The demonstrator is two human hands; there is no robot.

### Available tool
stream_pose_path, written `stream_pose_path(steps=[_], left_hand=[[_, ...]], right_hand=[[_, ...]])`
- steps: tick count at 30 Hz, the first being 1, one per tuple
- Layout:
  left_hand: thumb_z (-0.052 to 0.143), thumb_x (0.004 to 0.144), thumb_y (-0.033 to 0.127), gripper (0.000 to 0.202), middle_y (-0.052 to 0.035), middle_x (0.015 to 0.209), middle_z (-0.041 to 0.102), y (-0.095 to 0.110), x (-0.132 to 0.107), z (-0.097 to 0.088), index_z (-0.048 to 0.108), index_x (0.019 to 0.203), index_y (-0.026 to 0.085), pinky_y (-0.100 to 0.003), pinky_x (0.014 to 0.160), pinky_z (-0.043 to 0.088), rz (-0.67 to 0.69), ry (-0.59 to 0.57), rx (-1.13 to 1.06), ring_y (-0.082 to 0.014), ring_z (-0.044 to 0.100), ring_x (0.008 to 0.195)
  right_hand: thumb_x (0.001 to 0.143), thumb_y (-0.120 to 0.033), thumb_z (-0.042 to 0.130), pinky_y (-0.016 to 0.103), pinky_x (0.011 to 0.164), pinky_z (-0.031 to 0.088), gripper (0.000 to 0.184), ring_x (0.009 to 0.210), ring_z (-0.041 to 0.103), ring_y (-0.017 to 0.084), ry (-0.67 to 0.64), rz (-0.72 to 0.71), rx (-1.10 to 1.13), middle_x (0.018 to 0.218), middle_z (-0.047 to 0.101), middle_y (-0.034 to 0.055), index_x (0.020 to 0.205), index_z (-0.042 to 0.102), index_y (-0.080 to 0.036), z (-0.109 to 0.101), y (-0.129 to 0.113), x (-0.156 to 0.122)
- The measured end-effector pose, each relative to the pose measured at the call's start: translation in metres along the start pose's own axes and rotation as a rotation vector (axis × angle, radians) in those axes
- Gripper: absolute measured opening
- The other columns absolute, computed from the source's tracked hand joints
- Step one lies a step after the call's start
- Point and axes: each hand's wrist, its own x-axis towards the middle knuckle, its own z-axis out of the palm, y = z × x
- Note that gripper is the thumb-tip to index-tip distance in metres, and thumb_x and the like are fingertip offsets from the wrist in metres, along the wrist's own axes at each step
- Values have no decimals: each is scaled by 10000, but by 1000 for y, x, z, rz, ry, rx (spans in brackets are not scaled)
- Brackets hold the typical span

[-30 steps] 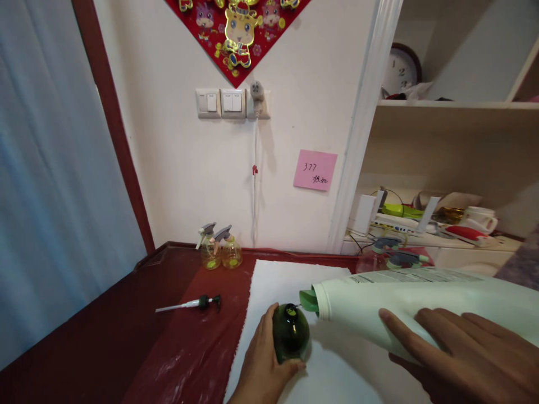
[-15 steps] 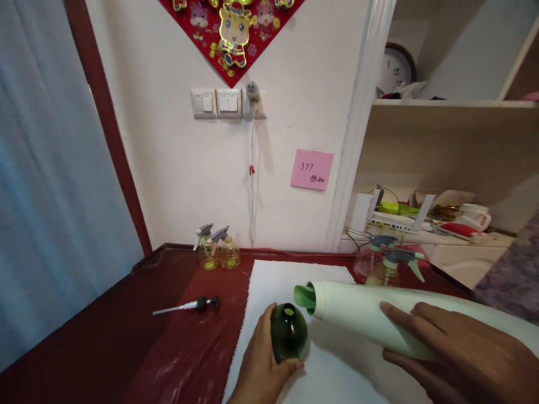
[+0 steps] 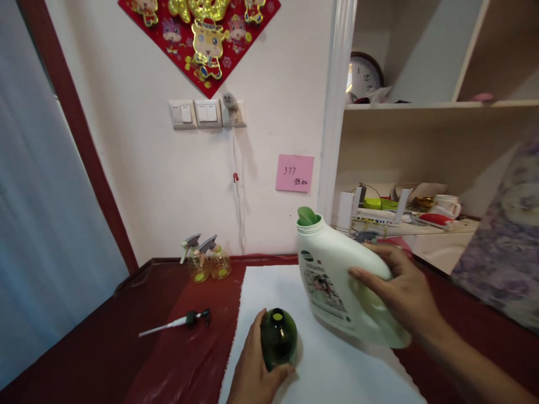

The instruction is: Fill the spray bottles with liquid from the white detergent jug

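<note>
My left hand (image 3: 256, 362) is wrapped round a dark green bottle (image 3: 279, 339), which stands uncapped on the white cloth (image 3: 337, 370). To its right, my right hand (image 3: 393, 286) grips a pale green detergent jug (image 3: 324, 275) by its handle. The jug is nearly upright, leaning a little left, its open mouth with a green pouring spout at the top. Whether its base touches the cloth I cannot tell. A black pump head with a long white tube (image 3: 185, 321) lies on the dark red table to the left.
Two clear spray bottles (image 3: 209, 261) stand at the table's back edge. Partly hidden behind the jug is another grey spray head (image 3: 365, 235). A shelf unit (image 3: 421, 106) with a router and a white mug rises at the back right. A blue curtain (image 3: 46, 224) hangs at left.
The jug has swung from lying nearly level, mouth toward the green bottle, to nearly upright. My left hand still holds the bottle. The view has shifted slightly right.
</note>
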Motion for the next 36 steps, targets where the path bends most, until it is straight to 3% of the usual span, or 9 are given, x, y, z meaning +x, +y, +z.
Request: stream_pose_path(steps=[7,12,15,18,21,24,30,33,36], left_hand=[[767,619,159,1181,-198,1624,417,16,1,-3,156,1629,149,-467,1254,262,-73,-16,146,-352,395,1500],[937,462,221,1393,-247,1636,367,30,-2,-20,186,1629,100,-517,1257,245,-132,-77,340,-422,318,1525],[881,635,350,1078,-207,1632,400,38,0,-55,390,1563,105,-467,1257,272,-62,-54,512,-370,357,1515],[552,936,352,582,-118,1568,522,42,10,-102,510,1486,169,-383,1220,339,16,88,841,-251,456,1460],[448,952,219,505,-157,1516,569,38,23,-144,551,1436,119,-491,1196,340,-42,164,967,-308,475,1433],[460,885,110,526,-204,1474,601,28,29,-166,583,1396,86,-600,1098,384,-119,179,1023,-407,506,1386],[544,820,111,334,-194,1202,752,24,27,-166,716,1103,149,-589,1033,393,-128,221,936,-421,635,1174],[513,902,238,283,-132,1167,753,50,26,-156,661,1140,201,-460,994,463,-62,257,755,-332,680,1103],[440,979,432,415,-119,1282,703,98,24,-134,552,1302,196,-363,1015,491,40,259,532,-264,662,1181]], right_hand=[[609,-656,808,426,780,577,662,922,687,279,119,143,237,1059,715,119,1056,646,-194,63,45,-11],[635,-687,769,448,795,556,717,930,669,293,90,201,232,1086,698,130,1124,631,-182,78,61,-21],[660,-705,742,479,844,530,733,982,657,314,40,223,182,1128,692,122,1181,632,-202,74,67,-22],[685,-711,722,515,892,507,715,1009,656,331,-39,236,133,1165,694,104,1218,652,-239,64,72,-21],[737,-745,654,550,902,517,751,1068,643,361,-59,228,68,1322,631,120,1312,619,-264,48,71,-24],[777,-758,600,598,904,527,757,1104,633,399,29,213,23,1380,579,143,1352,569,-266,29,60,-31],[810,-693,585,645,1039,448,491,1154,613,424,74,47,-30,1199,671,91,1107,656,-309,-3,16,-48],[791,-643,638,641,1028,455,393,1093,644,398,39,1,-7,1117,708,75,1004,701,-319,-6,4,-55],[825,-587,654,581,973,490,318,1059,662,347,14,-47,47,1104,715,53,1010,706,-334,-1,0,-62]])
